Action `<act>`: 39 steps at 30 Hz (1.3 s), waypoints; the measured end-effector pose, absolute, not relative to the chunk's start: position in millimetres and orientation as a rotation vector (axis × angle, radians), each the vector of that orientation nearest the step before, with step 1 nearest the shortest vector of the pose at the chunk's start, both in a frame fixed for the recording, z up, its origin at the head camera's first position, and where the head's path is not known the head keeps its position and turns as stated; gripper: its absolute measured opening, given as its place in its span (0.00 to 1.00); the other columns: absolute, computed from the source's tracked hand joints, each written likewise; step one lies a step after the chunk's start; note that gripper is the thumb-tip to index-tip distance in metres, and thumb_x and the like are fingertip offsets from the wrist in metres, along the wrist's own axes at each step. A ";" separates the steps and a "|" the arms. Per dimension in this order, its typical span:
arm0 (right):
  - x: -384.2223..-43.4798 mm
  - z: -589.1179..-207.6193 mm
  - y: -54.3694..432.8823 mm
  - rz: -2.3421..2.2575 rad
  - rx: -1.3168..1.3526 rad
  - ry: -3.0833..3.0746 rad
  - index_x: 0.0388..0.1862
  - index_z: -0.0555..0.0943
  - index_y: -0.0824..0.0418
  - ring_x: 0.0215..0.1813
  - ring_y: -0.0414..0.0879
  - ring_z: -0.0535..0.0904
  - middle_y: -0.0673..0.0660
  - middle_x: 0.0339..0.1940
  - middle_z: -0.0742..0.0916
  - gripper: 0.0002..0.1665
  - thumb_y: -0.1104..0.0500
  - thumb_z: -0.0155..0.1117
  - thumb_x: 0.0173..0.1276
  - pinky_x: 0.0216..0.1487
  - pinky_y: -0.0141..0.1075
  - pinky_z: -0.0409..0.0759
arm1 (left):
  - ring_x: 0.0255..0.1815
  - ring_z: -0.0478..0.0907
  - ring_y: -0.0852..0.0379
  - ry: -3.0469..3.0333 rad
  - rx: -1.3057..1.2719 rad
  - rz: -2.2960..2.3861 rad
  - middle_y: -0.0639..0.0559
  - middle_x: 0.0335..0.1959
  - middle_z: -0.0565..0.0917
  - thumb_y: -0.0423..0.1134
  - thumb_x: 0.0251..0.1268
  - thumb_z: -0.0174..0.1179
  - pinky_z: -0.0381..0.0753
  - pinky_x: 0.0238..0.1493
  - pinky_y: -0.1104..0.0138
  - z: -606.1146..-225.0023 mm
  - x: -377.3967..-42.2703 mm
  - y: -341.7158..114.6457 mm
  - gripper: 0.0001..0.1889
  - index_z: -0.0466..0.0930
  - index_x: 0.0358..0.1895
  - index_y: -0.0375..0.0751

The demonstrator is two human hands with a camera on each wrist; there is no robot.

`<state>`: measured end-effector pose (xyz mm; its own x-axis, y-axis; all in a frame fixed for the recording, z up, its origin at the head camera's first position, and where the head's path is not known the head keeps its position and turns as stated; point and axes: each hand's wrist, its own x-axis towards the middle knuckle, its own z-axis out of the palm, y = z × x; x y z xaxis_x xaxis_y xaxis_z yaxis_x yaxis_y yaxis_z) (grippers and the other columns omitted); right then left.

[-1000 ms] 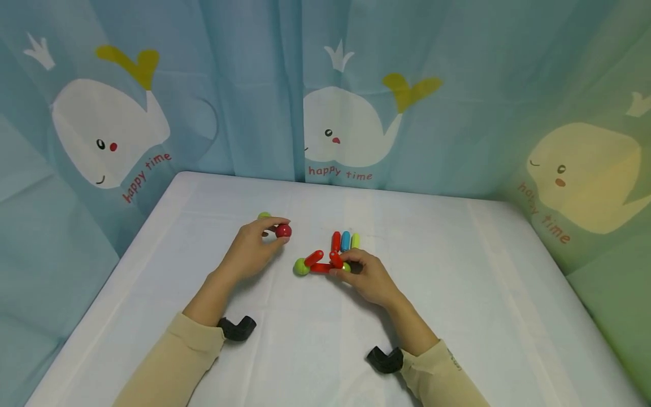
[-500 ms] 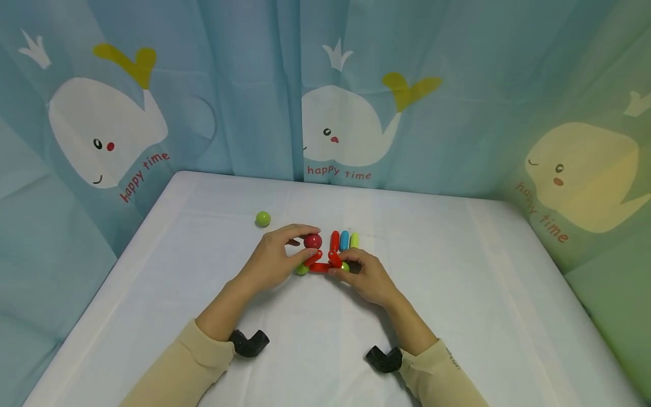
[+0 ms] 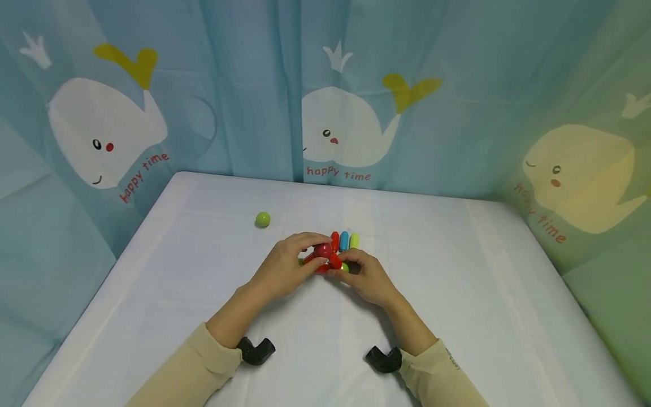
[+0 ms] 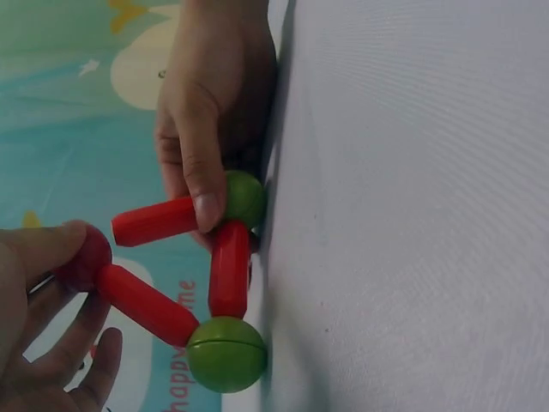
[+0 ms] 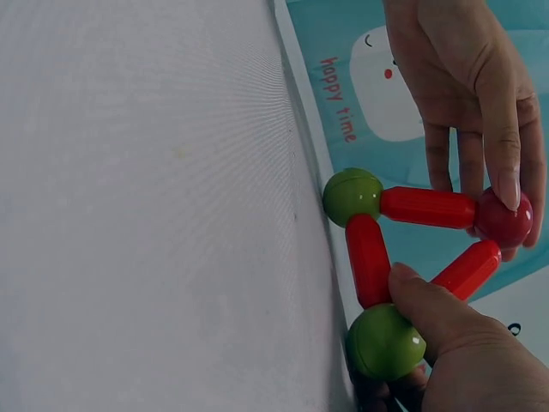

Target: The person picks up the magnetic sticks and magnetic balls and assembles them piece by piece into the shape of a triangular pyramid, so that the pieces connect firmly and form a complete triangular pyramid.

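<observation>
My left hand (image 3: 287,265) pinches a red ball (image 4: 84,257) between thumb and fingers, above the table. Below it, two green balls (image 4: 227,354) are linked by a red rod (image 4: 229,270) along the tabletop. From each green ball another red rod (image 5: 429,207) slants up toward the red ball. One rod touches it; whether the other meets it, I cannot tell. My right hand (image 3: 370,278) grips the near green ball (image 5: 386,342) and the base of its slanted rod (image 5: 470,268). Together the parts form an upright triangle.
Behind the triangle lie a red rod (image 3: 335,241), a blue rod (image 3: 344,241) and a yellow-green rod (image 3: 354,241) side by side. A loose green ball (image 3: 263,219) sits farther back on the left of the white table (image 3: 447,271). A whale-print curtain (image 3: 254,113) hangs beyond the table.
The left hand has carried the red ball rightward and nearer, from beside the loose green ball to the top of the slanted rods. The right hand has stayed in place.
</observation>
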<state>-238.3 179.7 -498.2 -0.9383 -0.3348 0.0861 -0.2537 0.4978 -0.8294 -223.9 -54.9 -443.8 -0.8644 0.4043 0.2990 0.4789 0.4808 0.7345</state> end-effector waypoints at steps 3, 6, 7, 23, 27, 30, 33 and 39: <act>-238.8 -498.9 179.8 -1.469 -0.558 2.620 0.48 0.88 0.49 0.53 0.46 0.80 0.49 0.51 0.88 0.12 0.54 0.77 0.66 0.57 0.38 0.80 | 0.68 0.79 0.52 -2.630 -0.793 -1.323 0.55 0.64 0.84 0.38 0.70 0.68 0.80 0.66 0.53 -444.3 -223.2 -54.0 0.20 0.82 0.64 0.50; -238.6 -499.2 180.1 -1.474 -0.579 2.620 0.48 0.88 0.49 0.52 0.45 0.81 0.48 0.50 0.88 0.12 0.54 0.77 0.66 0.55 0.36 0.80 | 0.68 0.79 0.53 -2.626 -0.807 -1.300 0.54 0.64 0.84 0.38 0.70 0.68 0.79 0.67 0.54 -445.4 -222.4 -53.3 0.20 0.83 0.64 0.50; -238.3 -499.1 180.4 -1.470 -0.582 2.623 0.48 0.88 0.48 0.51 0.45 0.81 0.48 0.49 0.88 0.12 0.54 0.77 0.66 0.55 0.36 0.80 | 0.68 0.79 0.53 -2.626 -0.811 -1.298 0.55 0.64 0.84 0.38 0.70 0.68 0.80 0.67 0.54 -445.6 -222.1 -53.0 0.20 0.83 0.64 0.51; -237.3 -496.9 179.1 -1.385 -0.486 2.682 0.53 0.82 0.50 0.49 0.47 0.80 0.49 0.48 0.86 0.24 0.53 0.81 0.60 0.55 0.41 0.79 | 0.50 0.86 0.56 -2.612 -0.693 -1.367 0.55 0.60 0.85 0.42 0.69 0.70 0.87 0.51 0.60 -446.2 -227.2 -59.6 0.20 0.82 0.63 0.50; -236.4 -496.6 179.4 -1.376 -0.472 2.681 0.54 0.84 0.49 0.49 0.46 0.80 0.48 0.48 0.86 0.22 0.54 0.81 0.61 0.55 0.40 0.80 | 0.48 0.86 0.56 -2.672 -0.583 -1.436 0.55 0.58 0.85 0.45 0.69 0.70 0.88 0.48 0.62 -447.8 -229.6 -63.5 0.21 0.81 0.64 0.51; -235.9 -496.0 180.2 -1.375 -0.470 2.671 0.56 0.85 0.50 0.53 0.45 0.81 0.49 0.51 0.87 0.22 0.56 0.79 0.63 0.59 0.43 0.80 | 0.51 0.85 0.54 -2.733 -0.477 -1.502 0.55 0.57 0.85 0.47 0.70 0.69 0.88 0.47 0.61 -450.0 -233.2 -67.6 0.22 0.80 0.64 0.53; -235.5 -495.9 180.8 -1.366 -0.474 2.656 0.57 0.86 0.49 0.56 0.44 0.82 0.48 0.54 0.87 0.20 0.57 0.76 0.66 0.63 0.45 0.79 | 0.54 0.84 0.53 -2.809 -0.378 -1.540 0.56 0.56 0.85 0.50 0.70 0.68 0.86 0.47 0.61 -454.0 -237.8 -73.9 0.21 0.80 0.63 0.54; -235.7 -494.8 183.8 -1.370 -0.499 2.679 0.58 0.87 0.50 0.54 0.45 0.82 0.48 0.53 0.87 0.19 0.56 0.75 0.68 0.61 0.44 0.80 | 0.53 0.83 0.54 -2.939 -0.383 -1.466 0.57 0.50 0.87 0.52 0.70 0.67 0.82 0.52 0.56 -463.7 -248.2 -87.3 0.15 0.84 0.56 0.56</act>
